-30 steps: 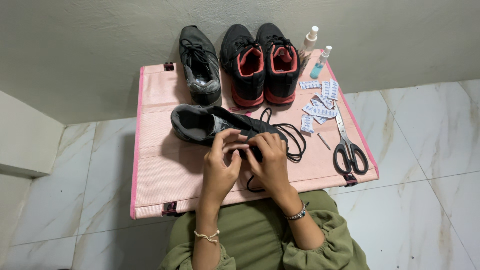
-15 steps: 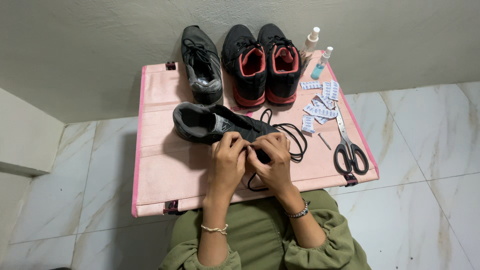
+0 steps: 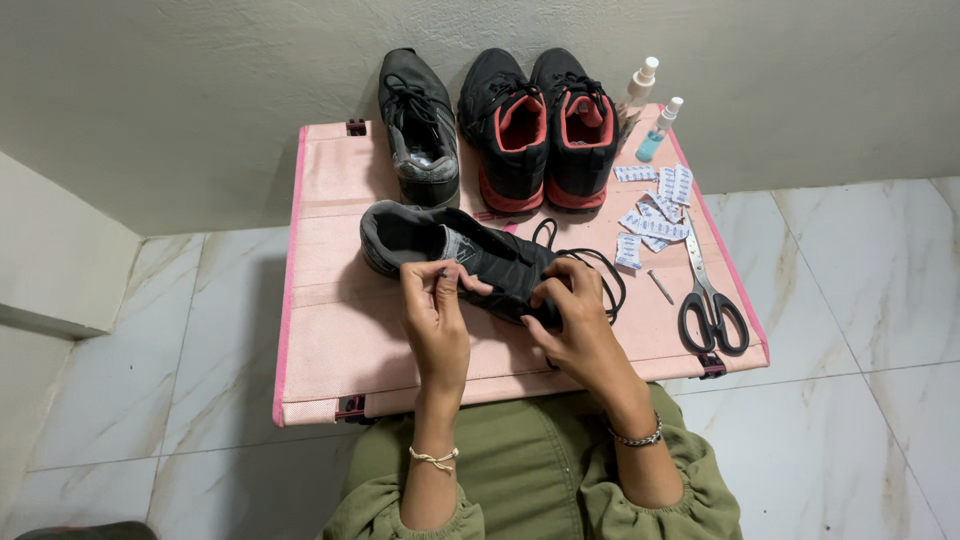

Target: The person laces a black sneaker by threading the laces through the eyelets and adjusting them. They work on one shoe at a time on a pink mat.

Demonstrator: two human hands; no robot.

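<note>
The head camera looks straight down on a pink folding table (image 3: 330, 340) set against a pale wall. A dark grey sneaker (image 3: 455, 250) lies on its side across the middle of the table, heel to the left and toe to the right, with its black lace (image 3: 590, 270) spilling in loops off the toe end.

The left hand (image 3: 435, 310) sits at the near edge of the shoe's middle, fingers curled and pinched on something thin at the shoe's side (too small to tell whether it is a lace end or part of the upper). The right hand (image 3: 575, 320) closes over the toe end, fingers wrapped around the front of the shoe where the lace gathers. Both wrists wear thin bracelets, and olive-green sleeves show at the near edge.

At the far side, against the wall, stand a second grey sneaker (image 3: 420, 125) and, just right of it, a pair of black shoes with coral lining (image 3: 545, 125). Farther right are two small spray bottles (image 3: 648, 110). Near them a scatter of small white-and-blue packets (image 3: 655, 205) lies on the table, and black-handled scissors (image 3: 708, 295) rest near the right edge, well apart from the hands.
</note>
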